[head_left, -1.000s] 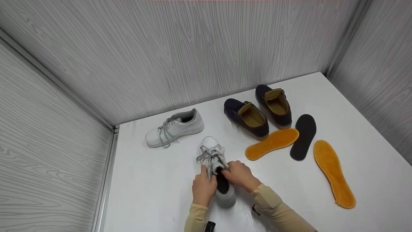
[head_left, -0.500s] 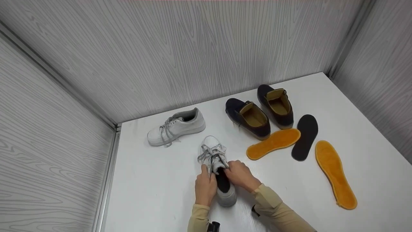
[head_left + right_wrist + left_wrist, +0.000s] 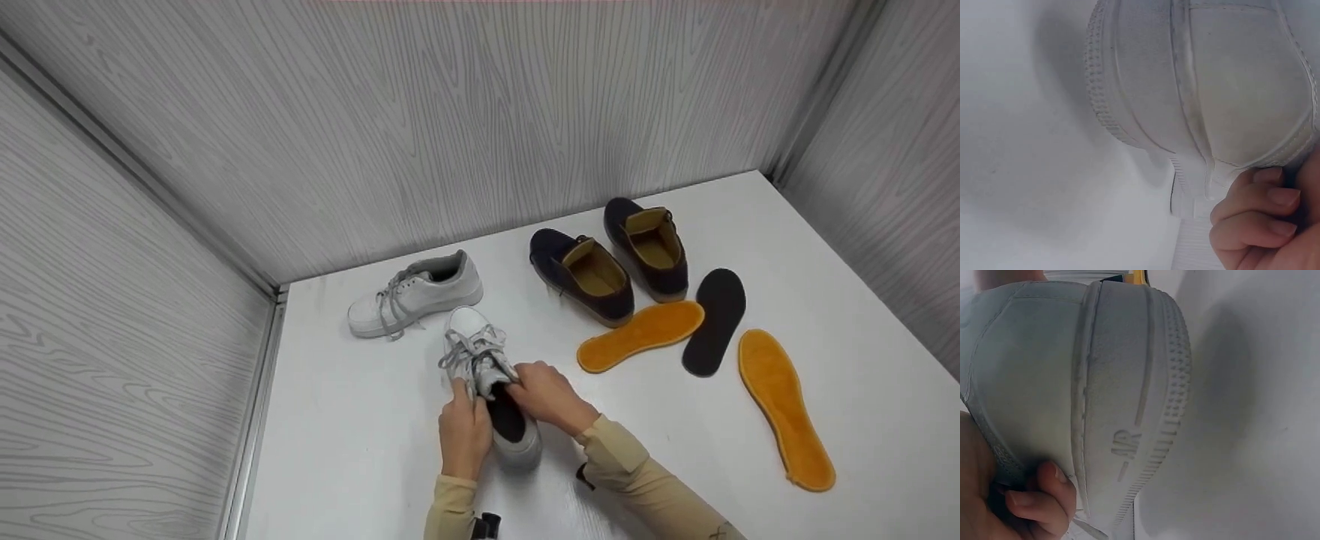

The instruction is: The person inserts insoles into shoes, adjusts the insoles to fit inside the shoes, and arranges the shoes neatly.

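Observation:
In the head view, a white sneaker (image 3: 519, 454) with loose grey laces (image 3: 474, 349) points away from me, between my two hands. My left hand (image 3: 463, 435) grips the left side of its collar. The right side is gripped by my right hand (image 3: 553, 394), its thumb side at the dark opening. Curled fingers (image 3: 1044, 503) show at the collar edge in the left wrist view, below the heel (image 3: 1123, 354). The right wrist view has bent fingers (image 3: 1252, 222) against the other side. A shadow on the table lies apart from the sole.
Another white sneaker (image 3: 431, 298) lies just beyond the toe. Two dark shoes (image 3: 581, 274) with tan linings stand at the back. Nearer right are an orange insole (image 3: 641, 335), a black insole (image 3: 714, 322) and a second orange insole (image 3: 787, 409) on the white table (image 3: 360, 442).
Both hands have shifted the sneaker to the left and slightly away from me, its toe now beside the other white sneaker. The grip looks the same. The head view has turned slightly.

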The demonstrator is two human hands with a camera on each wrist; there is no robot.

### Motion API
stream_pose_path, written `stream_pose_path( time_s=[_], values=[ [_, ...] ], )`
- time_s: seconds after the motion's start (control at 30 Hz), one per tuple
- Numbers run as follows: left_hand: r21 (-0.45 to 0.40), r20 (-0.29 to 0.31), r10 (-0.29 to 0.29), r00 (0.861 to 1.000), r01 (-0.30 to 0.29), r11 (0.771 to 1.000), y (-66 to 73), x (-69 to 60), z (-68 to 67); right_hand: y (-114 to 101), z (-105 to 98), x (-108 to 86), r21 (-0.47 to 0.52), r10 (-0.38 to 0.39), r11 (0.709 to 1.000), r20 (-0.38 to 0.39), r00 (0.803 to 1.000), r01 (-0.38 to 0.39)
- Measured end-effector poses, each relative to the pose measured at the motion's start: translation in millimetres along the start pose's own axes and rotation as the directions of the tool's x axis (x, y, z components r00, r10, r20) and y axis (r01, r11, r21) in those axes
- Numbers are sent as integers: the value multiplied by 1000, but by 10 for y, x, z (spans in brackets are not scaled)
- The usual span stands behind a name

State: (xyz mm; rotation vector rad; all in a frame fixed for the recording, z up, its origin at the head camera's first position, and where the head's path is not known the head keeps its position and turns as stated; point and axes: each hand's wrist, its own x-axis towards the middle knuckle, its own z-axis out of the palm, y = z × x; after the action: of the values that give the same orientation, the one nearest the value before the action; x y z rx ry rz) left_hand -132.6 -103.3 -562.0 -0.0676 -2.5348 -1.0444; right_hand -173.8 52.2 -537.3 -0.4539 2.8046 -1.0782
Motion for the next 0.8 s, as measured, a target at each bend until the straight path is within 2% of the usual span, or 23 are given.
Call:
stream_pose_path(
  time_s=[0.2, 0.37, 0.57, 0.67, 0.8],
  values=[
    [-12, 34, 6, 999, -6, 1000, -103, 67, -150, -102, 20, 18, 49, -18, 999, 29, 999, 17],
    [-50, 66, 4, 998, 0, 999, -235, 131, -315, -205, 53, -13, 74, -74, 995, 18, 997, 73],
    [-64, 92, 13, 996, -7, 998, -451, 209, -542, -366, 136, -42, 124, -155, 982, 66, 986, 146],
    [-65, 113, 20, 993, -13, 998, -576, 244, -633, -440, 213, 5, 109, -169, 981, 91, 981, 159],
    [-78, 132, 3, 991, 8, 997, -746, 277, -721, -526, 342, 100, 74, -187, 981, 107, 977, 180]
  ],
)
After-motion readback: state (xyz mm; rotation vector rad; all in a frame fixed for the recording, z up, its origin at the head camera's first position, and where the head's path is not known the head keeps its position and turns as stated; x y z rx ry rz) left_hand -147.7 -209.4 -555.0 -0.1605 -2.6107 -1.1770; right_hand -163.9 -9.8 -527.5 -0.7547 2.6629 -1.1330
